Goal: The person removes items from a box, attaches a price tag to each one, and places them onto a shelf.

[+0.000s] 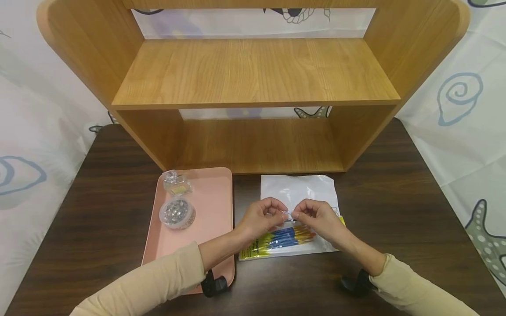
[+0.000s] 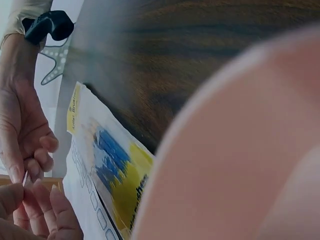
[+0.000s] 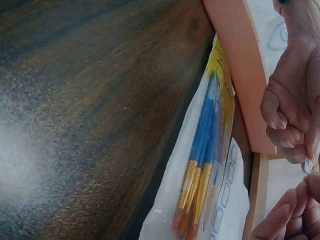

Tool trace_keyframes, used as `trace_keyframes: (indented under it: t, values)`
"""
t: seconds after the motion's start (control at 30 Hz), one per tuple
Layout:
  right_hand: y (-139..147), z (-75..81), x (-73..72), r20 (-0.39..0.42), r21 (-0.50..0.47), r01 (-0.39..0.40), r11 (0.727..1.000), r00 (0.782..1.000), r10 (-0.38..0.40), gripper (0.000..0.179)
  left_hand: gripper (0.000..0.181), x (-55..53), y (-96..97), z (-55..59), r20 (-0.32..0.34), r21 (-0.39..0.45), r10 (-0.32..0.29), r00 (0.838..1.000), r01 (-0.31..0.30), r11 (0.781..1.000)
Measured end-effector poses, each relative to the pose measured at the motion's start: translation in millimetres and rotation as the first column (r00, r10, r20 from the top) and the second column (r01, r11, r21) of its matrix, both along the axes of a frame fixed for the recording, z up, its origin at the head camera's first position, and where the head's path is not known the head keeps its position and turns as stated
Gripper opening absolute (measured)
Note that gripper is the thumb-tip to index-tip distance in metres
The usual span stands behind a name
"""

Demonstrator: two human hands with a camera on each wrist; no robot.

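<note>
My left hand [image 1: 261,216] and right hand [image 1: 319,217] meet fingertip to fingertip above the table. Between them they pinch a small, thin, whitish piece [image 3: 308,165], mostly covered by the fingers; its kind is too small to tell. Beneath the hands lies a pack of artist brushes [image 1: 282,239] with blue handles, orange-brown bristles and a yellow label. Behind that pack a white plastic bag [image 1: 292,188] lies flat, partly hidden by the fingers. The left wrist view also shows the brush pack, with the fingertips to one side of it.
A pink tray [image 1: 211,197] stands at the left, partly under my left forearm. On it are a glass perfume bottle [image 1: 179,186] and a round clear tub [image 1: 177,213] of silvery bits. A wooden shelf unit [image 1: 257,72] rises at the back of the dark table [image 1: 395,210].
</note>
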State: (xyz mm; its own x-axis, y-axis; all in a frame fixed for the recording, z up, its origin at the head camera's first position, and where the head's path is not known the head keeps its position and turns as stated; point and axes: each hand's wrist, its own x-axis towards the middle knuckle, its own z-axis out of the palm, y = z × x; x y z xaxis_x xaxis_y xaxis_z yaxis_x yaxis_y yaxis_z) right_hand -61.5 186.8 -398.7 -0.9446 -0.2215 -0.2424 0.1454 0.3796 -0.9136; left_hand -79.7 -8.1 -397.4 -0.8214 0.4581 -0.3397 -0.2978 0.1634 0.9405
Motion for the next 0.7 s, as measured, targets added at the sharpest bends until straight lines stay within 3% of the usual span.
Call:
trace_keyframes:
  t: [0.27, 0.37, 0.5, 0.6, 0.7]
  values:
    - [1.6, -3.7, 4.2, -0.043, 0.067, -0.121, 0.990, 0.991, 0.124, 0.011, 0.014, -0.8, -4.4, -1.8, -0.044, -0.126, -0.144, 0.989, 0.138, 0.982]
    - [1.1, -5.3, 6.5, -0.064, 0.107, -0.165, 0.980, 0.983, 0.173, 0.009, 0.011, -1.4, -5.6, -1.9, -0.083, -0.201, -0.216, 0.973, 0.196, 0.960]
    - [-0.9, -8.5, 9.3, -0.111, 0.132, -0.209, 0.969, 0.968, 0.224, 0.007, 0.009, -3.1, -6.5, -1.8, -0.150, -0.313, -0.309, 0.939, 0.251, 0.916]
    - [-2.9, -11.5, 10.8, -0.139, 0.150, -0.228, 0.962, 0.958, 0.249, 0.005, 0.008, -4.0, -6.6, -1.8, -0.173, -0.373, -0.354, 0.919, 0.271, 0.887]
    - [-4.7, -13.8, 12.2, -0.159, 0.177, -0.235, 0.956, 0.951, 0.264, 0.006, 0.008, -4.0, -6.5, -2.1, -0.174, -0.407, -0.377, 0.910, 0.282, 0.869]
